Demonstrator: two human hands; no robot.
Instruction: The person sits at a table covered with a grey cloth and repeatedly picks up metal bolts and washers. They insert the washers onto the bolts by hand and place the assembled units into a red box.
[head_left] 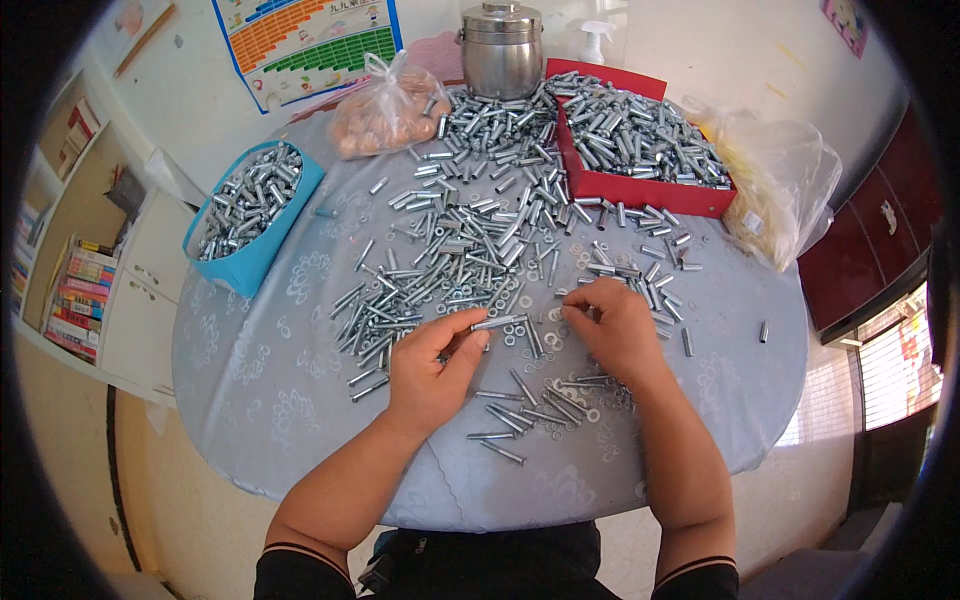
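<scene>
Two bare hands work above the tabletop [240,410]. One silver bolt [502,321] is gripped between the thumb and index finger of the left hand [430,368]; it lies nearly level, its free end pointing toward the right hand [612,325]. The right fingers are drawn together, just beside the washers [555,340]; whether they grip a small piece cannot be told.

Count: two open boxes, one red [650,198] and one blue [255,262], each filled with metal pieces; two clear plastic bags, one of round brownish items [385,120], one of yellowish contents [765,205]; one lidded steel pot [502,60]; one white spray bottle [597,42]. Loose bolts [465,265] in the central heap are too crowded to count. A smaller cluster of bolts [512,415] lies between the forearms.

Materials: bolts are shiny and cylindrical; washers are flat rings; the tabletop covering is grey, creased and floral-patterned.
</scene>
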